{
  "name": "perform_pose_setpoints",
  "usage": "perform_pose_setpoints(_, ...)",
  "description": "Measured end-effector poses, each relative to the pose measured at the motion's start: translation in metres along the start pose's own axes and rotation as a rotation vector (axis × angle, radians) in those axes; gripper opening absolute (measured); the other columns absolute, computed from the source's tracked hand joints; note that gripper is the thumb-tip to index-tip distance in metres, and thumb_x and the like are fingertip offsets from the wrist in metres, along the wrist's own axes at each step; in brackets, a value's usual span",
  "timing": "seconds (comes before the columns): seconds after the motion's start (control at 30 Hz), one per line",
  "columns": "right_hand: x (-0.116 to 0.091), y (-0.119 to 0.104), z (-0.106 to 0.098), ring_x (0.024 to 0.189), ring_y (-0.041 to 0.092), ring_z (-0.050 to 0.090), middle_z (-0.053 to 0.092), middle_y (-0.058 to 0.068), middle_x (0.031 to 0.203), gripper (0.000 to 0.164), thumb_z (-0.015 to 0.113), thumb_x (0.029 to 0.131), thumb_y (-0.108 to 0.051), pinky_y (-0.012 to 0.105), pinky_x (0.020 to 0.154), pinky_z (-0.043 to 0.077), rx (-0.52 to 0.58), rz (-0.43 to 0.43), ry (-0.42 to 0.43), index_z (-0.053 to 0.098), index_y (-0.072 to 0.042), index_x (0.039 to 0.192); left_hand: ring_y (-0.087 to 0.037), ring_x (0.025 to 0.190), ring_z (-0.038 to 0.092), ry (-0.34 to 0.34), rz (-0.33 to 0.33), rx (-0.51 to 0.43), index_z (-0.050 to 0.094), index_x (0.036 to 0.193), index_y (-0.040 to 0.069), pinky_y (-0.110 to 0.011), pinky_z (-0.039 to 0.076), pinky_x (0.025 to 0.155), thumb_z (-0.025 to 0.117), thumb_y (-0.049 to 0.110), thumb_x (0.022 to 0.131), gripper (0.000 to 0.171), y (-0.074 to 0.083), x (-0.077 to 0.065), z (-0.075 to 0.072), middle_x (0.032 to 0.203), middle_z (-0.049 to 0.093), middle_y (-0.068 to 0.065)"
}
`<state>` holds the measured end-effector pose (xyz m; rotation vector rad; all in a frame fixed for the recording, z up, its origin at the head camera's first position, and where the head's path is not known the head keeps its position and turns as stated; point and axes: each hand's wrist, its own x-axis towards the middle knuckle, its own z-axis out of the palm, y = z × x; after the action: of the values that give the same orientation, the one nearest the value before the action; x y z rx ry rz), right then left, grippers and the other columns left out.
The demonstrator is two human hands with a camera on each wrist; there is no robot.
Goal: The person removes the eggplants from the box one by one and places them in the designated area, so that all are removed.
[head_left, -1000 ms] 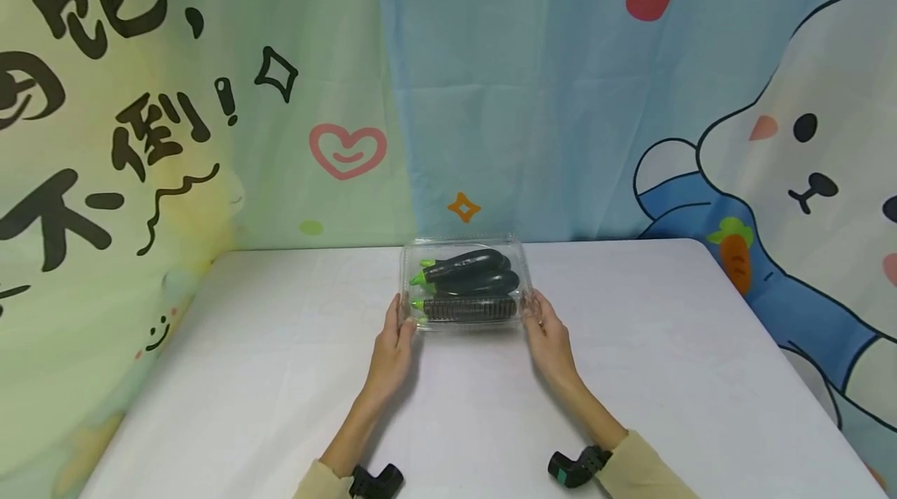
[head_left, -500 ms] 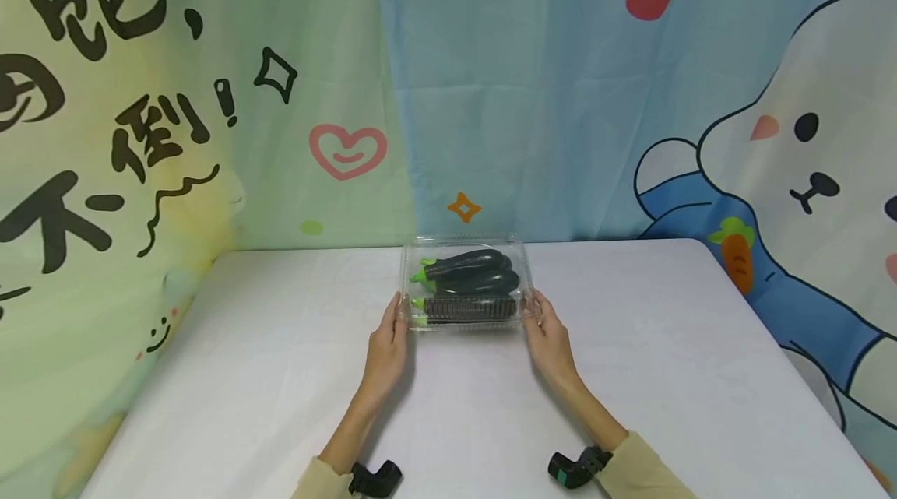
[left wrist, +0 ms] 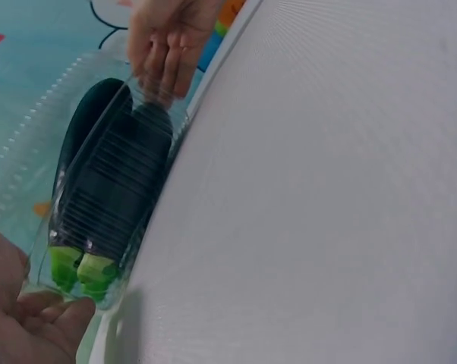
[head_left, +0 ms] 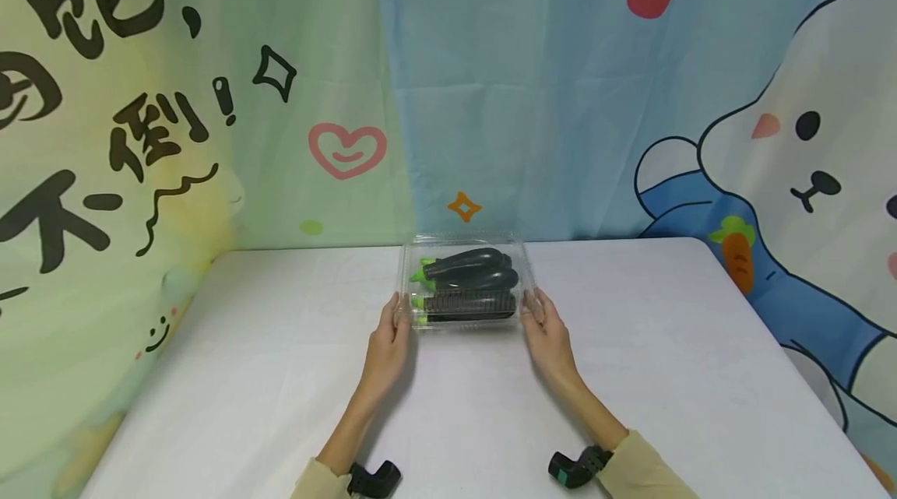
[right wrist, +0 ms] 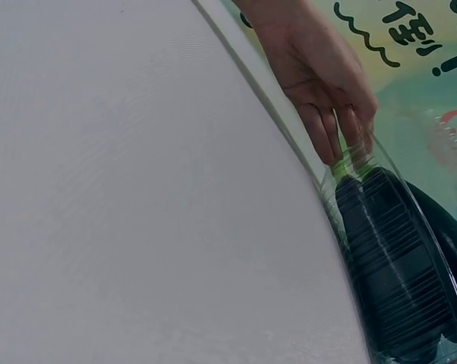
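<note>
A clear plastic clamshell box (head_left: 462, 240) holds several dark eggplants (head_left: 471, 279) with green stem ends. Near the table's far edge, both hands grip it by its short sides. The left hand (head_left: 385, 343) is at the left side, and the right hand (head_left: 550, 335) is at the right. The left wrist view shows the ribbed wall of the box (left wrist: 111, 178) and the fingers of the right hand (left wrist: 168, 45) on its far end. In the right wrist view, the left hand (right wrist: 319, 83) holds the stem end. Whether the box touches the table cannot be told.
A white-covered table (head_left: 476, 421) spreads in front of and beside the box. Behind its far edge hangs a printed curtain (head_left: 490, 94) with a cartoon bear, hearts and lettering. Dark wrist cameras (head_left: 578, 468) sit near the sleeves.
The box stays in nearly the same place, its front face turned slightly more into view. My left thumb has shifted a little to the left; my right hand is almost still.
</note>
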<state>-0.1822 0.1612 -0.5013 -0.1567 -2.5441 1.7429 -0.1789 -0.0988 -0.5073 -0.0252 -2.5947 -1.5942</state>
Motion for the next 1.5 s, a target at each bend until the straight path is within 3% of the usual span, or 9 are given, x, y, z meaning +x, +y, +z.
perform_pose_setpoints(0.17, 0.0, -0.002, 0.0, 0.138, 0.032, 0.042, 0.038, 0.019, 0.152, 0.055, 0.042, 0.103, -0.018, 0.042, 0.115, 0.034, 0.087, -0.027, -0.009, 0.024, 0.002, 0.151, -0.026, 0.135, 0.047, -0.011, -0.001, -0.052, 0.029, 0.151, 0.006, -0.046, 0.035, 0.115, 0.038, 0.031, 0.105, 0.053, -0.001, 0.002, -0.001, 0.149, 0.046, -0.008)
perform_pose_setpoints(0.4, -0.001, -0.001, -0.001, 0.138, 0.031, 0.044, 0.04, 0.02, 0.151, 0.055, 0.044, 0.102, -0.016, 0.037, 0.112, 0.036, 0.125, -0.047, -0.004, 0.025, 0.002, 0.15, -0.03, 0.127, 0.056, -0.034, 0.013, -0.11, 0.03, 0.151, 0.006, -0.043, 0.047, 0.105, 0.045, 0.021, 0.102, 0.054, -0.002, 0.01, -0.007, 0.147, 0.05, -0.01)
perform_pose_setpoints(0.63, 0.005, 0.001, -0.002, 0.138, 0.035, 0.043, 0.041, 0.022, 0.151, 0.056, 0.046, 0.101, -0.012, 0.042, 0.115, 0.035, 0.105, -0.061, -0.023, 0.023, 0.003, 0.15, -0.033, 0.123, 0.059, -0.056, 0.019, -0.113, 0.029, 0.153, 0.008, -0.038, 0.055, 0.094, 0.045, 0.015, 0.099, 0.057, 0.0, 0.015, -0.011, 0.144, 0.051, -0.012)
perform_pose_setpoints(0.83, 0.015, 0.002, -0.006, 0.136, 0.034, 0.047, 0.044, 0.018, 0.148, 0.064, 0.048, 0.097, -0.013, 0.047, 0.11, 0.041, 0.002, -0.05, -0.072, 0.019, -0.004, 0.154, -0.033, 0.123, 0.058, -0.055, 0.016, -0.071, 0.029, 0.153, 0.011, -0.041, 0.054, 0.096, 0.042, 0.015, 0.097, 0.058, -0.001, 0.018, -0.012, 0.143, 0.051, -0.011)
perform_pose_setpoints(1.1, 0.024, -0.002, -0.011, 0.13, 0.035, 0.052, 0.049, 0.02, 0.142, 0.061, 0.05, 0.094, -0.009, 0.044, 0.105, 0.046, -0.054, -0.048, -0.063, 0.028, -0.001, 0.15, -0.03, 0.117, 0.062, -0.035, -0.012, -0.087, 0.033, 0.151, 0.011, -0.042, 0.054, 0.094, 0.043, 0.016, 0.097, 0.055, 0.0, 0.023, -0.011, 0.137, 0.057, -0.012)
perform_pose_setpoints(1.3, 0.03, -0.001, -0.01, 0.12, 0.035, 0.06, 0.055, 0.021, 0.134, 0.051, 0.052, 0.098, -0.015, 0.031, 0.091, 0.055, -0.064, -0.045, -0.018, 0.036, -0.001, 0.145, -0.029, 0.102, 0.068, -0.019, -0.02, -0.118, 0.042, 0.144, 0.01, -0.034, 0.058, 0.081, 0.043, 0.021, 0.101, 0.044, -0.001, 0.029, -0.016, 0.127, 0.063, -0.014)
perform_pose_setpoints(1.4, 0.032, 0.0, -0.011, 0.115, 0.035, 0.062, 0.058, 0.021, 0.13, 0.047, 0.052, 0.098, -0.015, 0.021, 0.084, 0.054, -0.062, -0.055, 0.001, 0.039, -0.001, 0.142, -0.028, 0.099, 0.069, -0.019, -0.039, -0.112, 0.046, 0.14, 0.011, -0.03, 0.057, 0.075, 0.043, 0.028, 0.102, 0.042, 0.0, 0.033, -0.017, 0.121, 0.065, -0.013)
perform_pose_setpoints(1.5, 0.034, 0.001, -0.011, 0.112, 0.034, 0.063, 0.059, 0.021, 0.127, 0.044, 0.052, 0.099, -0.017, 0.02, 0.082, 0.052, -0.071, -0.058, 0.019, 0.041, -0.002, 0.139, -0.027, 0.097, 0.069, -0.012, -0.055, -0.103, 0.048, 0.136, 0.012, -0.027, 0.055, 0.069, 0.044, 0.031, 0.101, 0.04, 0.0, 0.038, -0.017, 0.116, 0.066, -0.013)
